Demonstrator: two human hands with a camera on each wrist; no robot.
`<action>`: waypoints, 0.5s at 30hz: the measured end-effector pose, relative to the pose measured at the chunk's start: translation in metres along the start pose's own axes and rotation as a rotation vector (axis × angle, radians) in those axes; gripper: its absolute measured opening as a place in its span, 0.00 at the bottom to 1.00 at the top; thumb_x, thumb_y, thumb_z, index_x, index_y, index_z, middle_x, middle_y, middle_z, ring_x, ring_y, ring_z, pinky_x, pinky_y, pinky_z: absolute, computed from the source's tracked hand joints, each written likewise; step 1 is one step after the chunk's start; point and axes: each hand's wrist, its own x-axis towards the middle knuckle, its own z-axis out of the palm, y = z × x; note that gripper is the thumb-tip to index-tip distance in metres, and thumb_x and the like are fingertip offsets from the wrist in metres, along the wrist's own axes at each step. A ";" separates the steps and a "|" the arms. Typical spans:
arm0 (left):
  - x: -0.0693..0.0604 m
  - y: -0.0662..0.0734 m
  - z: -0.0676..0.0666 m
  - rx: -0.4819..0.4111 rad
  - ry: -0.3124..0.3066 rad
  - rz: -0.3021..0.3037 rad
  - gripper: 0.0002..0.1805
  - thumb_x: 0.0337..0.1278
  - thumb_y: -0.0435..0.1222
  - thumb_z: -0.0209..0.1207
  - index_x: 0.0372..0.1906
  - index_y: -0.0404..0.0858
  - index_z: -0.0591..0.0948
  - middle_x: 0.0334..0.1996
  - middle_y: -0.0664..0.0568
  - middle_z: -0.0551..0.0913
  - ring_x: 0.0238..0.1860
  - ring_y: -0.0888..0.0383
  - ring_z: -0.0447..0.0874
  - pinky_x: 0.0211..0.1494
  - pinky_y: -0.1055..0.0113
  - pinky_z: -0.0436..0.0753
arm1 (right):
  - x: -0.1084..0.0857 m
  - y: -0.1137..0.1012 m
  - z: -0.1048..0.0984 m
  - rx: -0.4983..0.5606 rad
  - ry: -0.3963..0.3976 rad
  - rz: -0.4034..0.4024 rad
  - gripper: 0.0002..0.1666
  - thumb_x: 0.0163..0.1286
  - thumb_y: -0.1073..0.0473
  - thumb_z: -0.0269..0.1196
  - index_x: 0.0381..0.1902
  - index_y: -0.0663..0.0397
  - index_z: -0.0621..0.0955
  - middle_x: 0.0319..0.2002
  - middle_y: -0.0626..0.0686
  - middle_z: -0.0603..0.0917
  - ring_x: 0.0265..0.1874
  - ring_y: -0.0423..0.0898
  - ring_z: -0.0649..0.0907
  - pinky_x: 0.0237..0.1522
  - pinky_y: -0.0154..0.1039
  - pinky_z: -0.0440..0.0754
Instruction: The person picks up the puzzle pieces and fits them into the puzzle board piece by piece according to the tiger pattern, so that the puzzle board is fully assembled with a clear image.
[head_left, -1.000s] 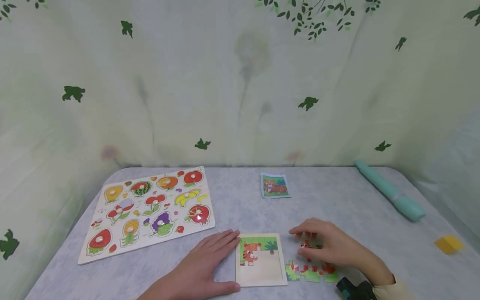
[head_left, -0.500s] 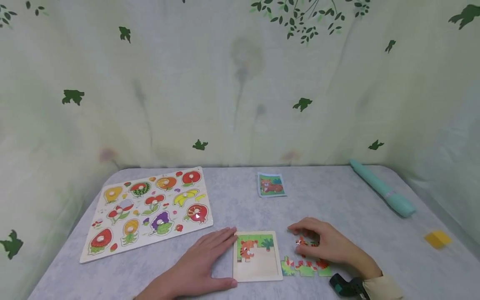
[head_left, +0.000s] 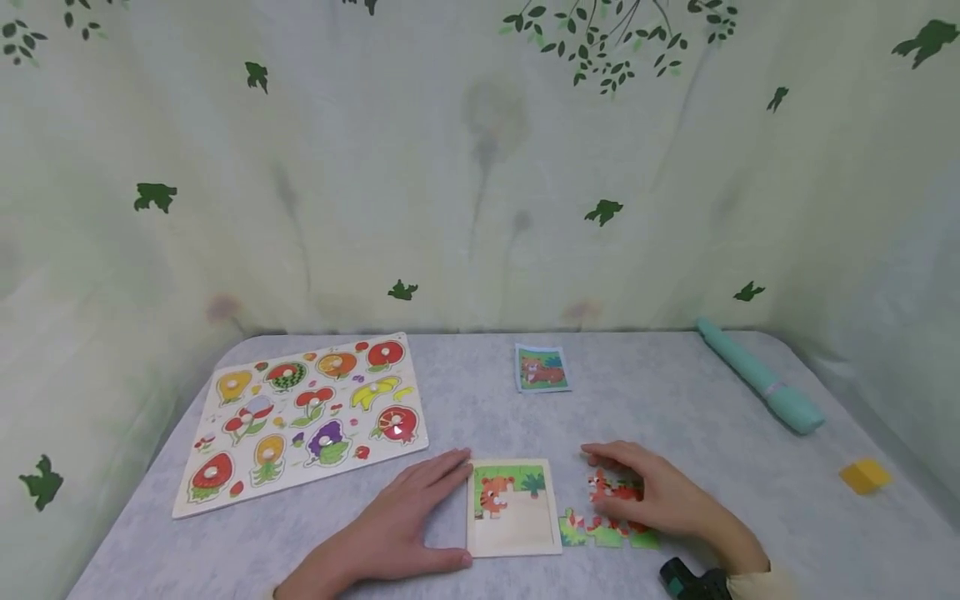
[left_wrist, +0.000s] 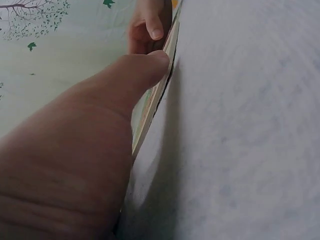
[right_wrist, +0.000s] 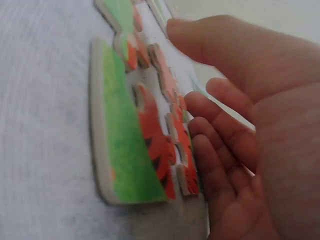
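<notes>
A square wooden puzzle board point(head_left: 525, 533) lies in front of me, partly filled with a tiger's head and a plant. My left hand point(head_left: 397, 521) rests along its left side, fingers extended to the far left corner and thumb point(left_wrist: 159, 57) against the near left edge. Right of the board, loose jigsaw pieces point(head_left: 606, 536) with tiger and grass parts lie in rows. Over them is my right hand point(head_left: 660, 493), thumb apart from the loosely bent fingers. In the right wrist view, fingertips point(right_wrist: 195, 102) are beside the red-striped pieces, the green corner piece point(right_wrist: 127, 145) nearer; contact is unclear.
A fruit peg puzzle point(head_left: 315, 417) lies at the left. A small tiger picture card point(head_left: 543, 369) is at the back middle. A teal rolled or folded object point(head_left: 761, 379) lies at the back right, with a yellow block point(head_left: 866, 476) nearer. A patterned curtain hangs behind.
The head view has shifted slightly. My right hand stays over the loose pieces, its fingers shifting only a little. My left hand keeps its place at the board.
</notes>
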 end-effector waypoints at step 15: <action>0.000 0.002 0.002 -0.029 0.019 -0.022 0.53 0.53 0.71 0.63 0.79 0.49 0.66 0.79 0.60 0.63 0.80 0.52 0.59 0.76 0.40 0.66 | -0.012 0.003 0.009 -0.004 0.055 0.022 0.31 0.68 0.43 0.71 0.68 0.35 0.78 0.63 0.36 0.79 0.61 0.40 0.78 0.64 0.49 0.80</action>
